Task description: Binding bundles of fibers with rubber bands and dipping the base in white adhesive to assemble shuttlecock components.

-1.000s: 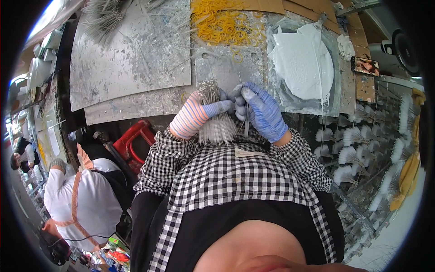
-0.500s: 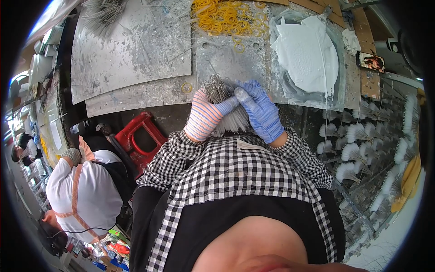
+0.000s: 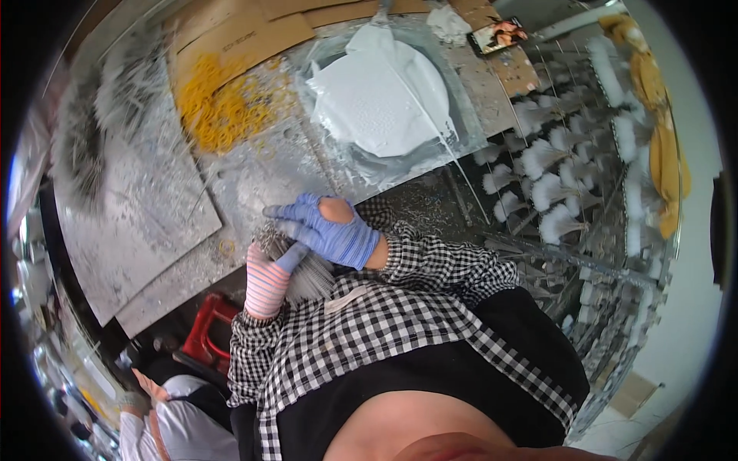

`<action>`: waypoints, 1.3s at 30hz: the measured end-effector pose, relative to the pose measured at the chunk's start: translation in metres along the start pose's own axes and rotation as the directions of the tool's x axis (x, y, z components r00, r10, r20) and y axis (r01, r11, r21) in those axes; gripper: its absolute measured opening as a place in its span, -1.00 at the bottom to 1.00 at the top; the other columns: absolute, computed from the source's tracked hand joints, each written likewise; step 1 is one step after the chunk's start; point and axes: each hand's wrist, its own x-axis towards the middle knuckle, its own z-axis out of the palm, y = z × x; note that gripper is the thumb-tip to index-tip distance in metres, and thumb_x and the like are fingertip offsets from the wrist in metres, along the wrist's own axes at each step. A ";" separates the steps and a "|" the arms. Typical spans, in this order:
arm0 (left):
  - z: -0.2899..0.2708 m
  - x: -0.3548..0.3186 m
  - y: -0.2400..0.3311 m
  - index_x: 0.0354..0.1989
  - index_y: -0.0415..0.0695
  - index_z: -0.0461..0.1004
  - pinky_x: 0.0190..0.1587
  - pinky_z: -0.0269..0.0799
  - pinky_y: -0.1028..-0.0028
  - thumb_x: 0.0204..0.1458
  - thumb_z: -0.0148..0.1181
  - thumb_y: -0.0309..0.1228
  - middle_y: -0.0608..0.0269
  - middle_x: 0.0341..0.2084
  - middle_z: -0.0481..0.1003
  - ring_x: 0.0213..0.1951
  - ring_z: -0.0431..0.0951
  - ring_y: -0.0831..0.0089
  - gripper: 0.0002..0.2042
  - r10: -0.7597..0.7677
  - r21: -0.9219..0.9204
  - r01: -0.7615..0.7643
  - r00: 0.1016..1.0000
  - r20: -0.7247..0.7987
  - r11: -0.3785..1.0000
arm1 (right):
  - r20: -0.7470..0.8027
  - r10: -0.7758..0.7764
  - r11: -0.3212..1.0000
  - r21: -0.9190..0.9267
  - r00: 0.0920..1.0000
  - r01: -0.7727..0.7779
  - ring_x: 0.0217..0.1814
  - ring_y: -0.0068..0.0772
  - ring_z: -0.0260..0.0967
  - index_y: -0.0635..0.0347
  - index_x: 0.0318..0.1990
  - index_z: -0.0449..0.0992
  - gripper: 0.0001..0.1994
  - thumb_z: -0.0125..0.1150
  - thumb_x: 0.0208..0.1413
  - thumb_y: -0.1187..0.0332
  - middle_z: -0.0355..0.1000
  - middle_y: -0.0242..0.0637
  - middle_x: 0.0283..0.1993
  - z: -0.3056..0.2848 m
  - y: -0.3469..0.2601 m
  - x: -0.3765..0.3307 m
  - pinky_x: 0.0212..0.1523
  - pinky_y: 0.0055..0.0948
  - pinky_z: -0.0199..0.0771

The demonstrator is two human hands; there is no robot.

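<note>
Your left hand (image 3: 269, 283), in a pink striped glove, is clenched around a bundle of thin grey bristles (image 3: 300, 265) held just off the near edge of the metal worktable (image 3: 154, 223). Your right hand (image 3: 330, 230), in a blue glove, grasps the bundle's top. If either grip slackens, loose strands could splay and drop toward the red stool (image 3: 204, 342) below.

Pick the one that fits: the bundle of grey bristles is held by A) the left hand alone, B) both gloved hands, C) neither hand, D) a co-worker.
B: the left hand in its striped glove and the right hand in its blue glove both close around the bristle bundle.
</note>
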 end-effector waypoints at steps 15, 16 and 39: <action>0.000 0.014 0.039 -0.03 -0.20 0.43 -0.12 0.53 0.42 0.08 0.35 -0.38 0.20 -0.33 0.55 -0.26 0.56 0.40 -0.67 -0.075 -0.496 0.080 0.997 0.030 0.864 | -0.076 -0.714 0.700 -0.116 0.696 0.705 -0.39 -0.20 0.36 0.07 0.19 0.52 -0.48 0.37 0.09 0.11 0.42 -0.30 -0.34 -0.029 0.008 -0.003 -0.34 -0.21 0.34; -0.006 0.015 0.040 -0.03 -0.20 0.43 -0.12 0.53 0.42 0.08 0.35 -0.38 0.20 -0.33 0.55 -0.26 0.56 0.40 -0.67 -0.073 -0.492 0.079 0.997 0.032 0.867 | -0.080 -0.715 0.698 -0.119 0.694 0.706 -0.39 -0.20 0.36 0.07 0.19 0.52 -0.48 0.37 0.09 0.11 0.42 -0.30 -0.34 -0.031 0.010 -0.003 -0.34 -0.21 0.34; -0.004 0.048 0.022 -0.13 -0.18 0.50 -0.07 0.50 0.43 0.03 0.28 -0.58 0.30 -0.27 0.57 -0.16 0.58 0.43 -0.78 0.637 0.424 -0.513 0.735 -0.232 0.746 | 0.244 -0.455 0.874 -0.060 0.856 0.482 -0.04 -0.13 0.51 0.13 -0.07 0.61 -0.57 0.30 0.08 -0.01 0.56 -0.16 -0.13 0.013 -0.040 0.078 0.06 -0.25 0.50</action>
